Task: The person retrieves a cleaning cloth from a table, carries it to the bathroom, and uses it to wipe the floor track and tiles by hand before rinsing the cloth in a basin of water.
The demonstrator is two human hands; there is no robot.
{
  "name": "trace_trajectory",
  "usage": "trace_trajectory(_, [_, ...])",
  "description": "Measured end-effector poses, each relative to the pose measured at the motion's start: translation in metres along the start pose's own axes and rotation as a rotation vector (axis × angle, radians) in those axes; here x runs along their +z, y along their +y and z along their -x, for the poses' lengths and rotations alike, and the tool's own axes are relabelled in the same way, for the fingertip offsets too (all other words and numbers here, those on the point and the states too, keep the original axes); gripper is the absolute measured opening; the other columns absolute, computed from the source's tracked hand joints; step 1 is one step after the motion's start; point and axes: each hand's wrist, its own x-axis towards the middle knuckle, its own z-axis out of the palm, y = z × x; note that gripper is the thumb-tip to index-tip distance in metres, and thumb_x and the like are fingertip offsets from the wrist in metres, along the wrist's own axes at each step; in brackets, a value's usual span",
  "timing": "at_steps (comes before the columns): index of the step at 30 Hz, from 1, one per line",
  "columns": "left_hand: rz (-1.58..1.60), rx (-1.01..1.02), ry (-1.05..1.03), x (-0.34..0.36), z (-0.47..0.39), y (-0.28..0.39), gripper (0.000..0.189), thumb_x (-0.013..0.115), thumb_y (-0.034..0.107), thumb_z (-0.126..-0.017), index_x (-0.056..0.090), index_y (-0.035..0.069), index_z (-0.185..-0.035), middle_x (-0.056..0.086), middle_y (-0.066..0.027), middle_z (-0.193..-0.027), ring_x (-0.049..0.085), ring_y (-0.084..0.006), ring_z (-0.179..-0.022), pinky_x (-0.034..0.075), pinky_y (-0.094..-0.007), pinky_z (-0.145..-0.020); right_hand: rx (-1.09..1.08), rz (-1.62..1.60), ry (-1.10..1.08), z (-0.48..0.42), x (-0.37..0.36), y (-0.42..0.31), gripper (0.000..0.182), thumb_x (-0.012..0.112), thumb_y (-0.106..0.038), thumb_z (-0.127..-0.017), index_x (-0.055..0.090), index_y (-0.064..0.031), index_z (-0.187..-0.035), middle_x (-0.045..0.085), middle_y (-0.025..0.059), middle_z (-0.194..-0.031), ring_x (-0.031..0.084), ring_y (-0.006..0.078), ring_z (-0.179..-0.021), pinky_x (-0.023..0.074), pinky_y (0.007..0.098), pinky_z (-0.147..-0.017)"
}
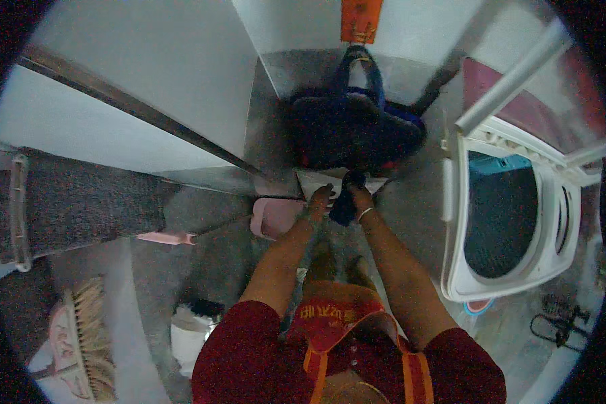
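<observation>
My right hand [361, 198], with a white band at the wrist, grips a dark, soft-looking item [342, 207], probably cloth. Part of that item hangs towards me, below the fingers. Just left of it is my left hand [323, 198], fingers apart and nothing visible in it. Under and behind both hands lies a pale, flat-sided thing [310, 178], too blurred to name. A large dark blue bag [353, 126] with upright loop handles stands directly beyond, against the wall.
A pink dustpan [278, 217] is left of my hands. On the right stands a top-loading washing machine [454, 242], lid raised. A broom head [76, 343] and a white bin [186, 336] are at lower left. An orange hanging [361, 20] is on the wall.
</observation>
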Motion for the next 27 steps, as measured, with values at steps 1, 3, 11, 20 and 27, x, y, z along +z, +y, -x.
trace_trajectory(1, [0.005, -0.003, -0.026, 0.004, 0.015, 0.009, 0.061, 0.043, 0.045, -0.084, 0.034, 0.001, -0.126, 0.035, -0.0129, -0.129, 0.04, -0.0234, -0.112, 0.036, -0.0323, -0.09, -0.049, 0.069, -0.026, 0.025, 0.003, -0.013, 0.049, 0.059, -0.028, -0.076, 0.047, -0.0002, -0.114, 0.056, 0.0135, -0.102, 0.055, 0.0224, -0.084, 0.0439, 0.0336, -0.075])
trace_trajectory(3, [0.017, 0.015, -0.083, 0.005, 0.056, 0.035, 0.062, 0.042, 0.046, -0.084, 0.034, 0.001, -0.126, 0.035, -0.0127, -0.129, 0.039, -0.0231, -0.114, 0.035, -0.0319, -0.091, -0.16, 0.201, -0.071, 0.109, 0.022, -0.079, 0.048, 0.058, -0.028, -0.076, 0.047, -0.0001, -0.114, 0.056, 0.013, -0.101, 0.055, 0.0225, -0.085, 0.0433, 0.0319, -0.076])
trace_trajectory(11, [-0.031, 0.405, -0.444, 0.086, 0.246, 0.139, 0.045, 0.044, 0.024, -0.088, 0.033, 0.0, -0.124, 0.036, -0.0158, -0.127, 0.042, -0.0259, -0.111, 0.035, -0.034, -0.092, -0.752, -0.149, -0.207, 0.405, -0.051, -0.206, 0.035, 0.049, -0.022, -0.084, 0.048, -0.0027, -0.113, 0.056, 0.011, -0.103, 0.052, 0.0193, -0.093, 0.0401, 0.0309, -0.084])
trace_trajectory(20, [-0.676, 0.53, -0.931, 0.333, 0.503, 0.096, 0.054, 0.049, 0.026, -0.087, 0.029, -0.004, -0.127, 0.04, -0.0146, -0.123, 0.042, -0.0221, -0.109, 0.035, -0.0313, -0.091, -1.023, -0.254, 0.616, 0.642, -0.269, -0.092, 0.034, 0.051, -0.027, -0.083, 0.052, -0.0023, -0.107, 0.059, 0.0123, -0.091, 0.054, 0.017, -0.083, 0.0437, 0.029, -0.075])
trace_trajectory(27, [-0.614, 0.078, -1.289, 0.451, 0.604, -0.043, 0.039, 0.047, 0.022, -0.088, 0.042, -0.003, -0.116, 0.051, -0.0123, -0.109, 0.052, -0.0195, -0.093, 0.043, -0.0288, -0.08, -0.663, -0.439, 1.133, 0.766, -0.389, 0.07, 0.031, 0.049, -0.028, -0.086, 0.055, -0.002, -0.102, 0.056, 0.0018, -0.082, 0.048, 0.009, -0.075, 0.0414, 0.0254, -0.067])
